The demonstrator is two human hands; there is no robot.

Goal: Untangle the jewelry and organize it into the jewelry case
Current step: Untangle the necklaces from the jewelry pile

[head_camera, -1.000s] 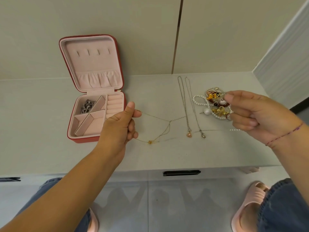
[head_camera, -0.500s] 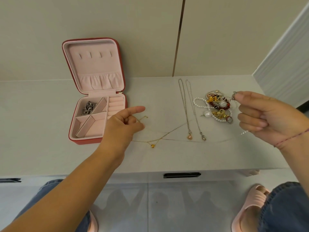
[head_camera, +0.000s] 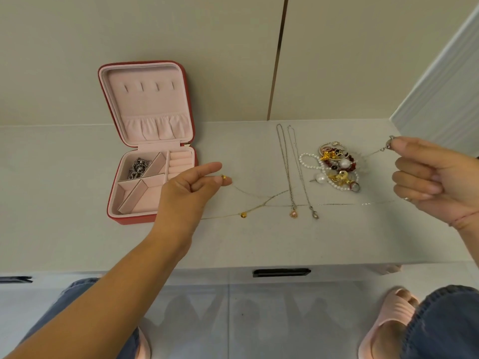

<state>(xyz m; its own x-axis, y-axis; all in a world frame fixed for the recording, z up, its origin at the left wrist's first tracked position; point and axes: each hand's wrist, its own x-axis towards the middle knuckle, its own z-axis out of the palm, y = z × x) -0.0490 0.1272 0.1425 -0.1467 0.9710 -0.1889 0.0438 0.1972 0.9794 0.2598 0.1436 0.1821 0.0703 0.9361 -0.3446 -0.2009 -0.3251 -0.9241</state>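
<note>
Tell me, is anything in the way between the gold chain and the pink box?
Nothing visible lies between the thin gold chain and the open red jewelry case; the left hand pinches it beside the case. Farther right it looks crossed with a thin silver chain.

Jewelry case's [head_camera: 134, 218] near corner behind the left hand [head_camera: 187, 188]; right forearm [head_camera: 469, 225] beyond the edge; tangled heap [head_camera: 337, 167] indistinct.

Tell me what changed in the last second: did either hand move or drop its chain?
The right hand pulled away rightward off the jewelry heap, stretching its silver chain. The left hand re-pinched the gold chain near its clasp, index finger now straight. Both chains are still held. The case, heap and two laid-out necklaces stayed put.
</note>
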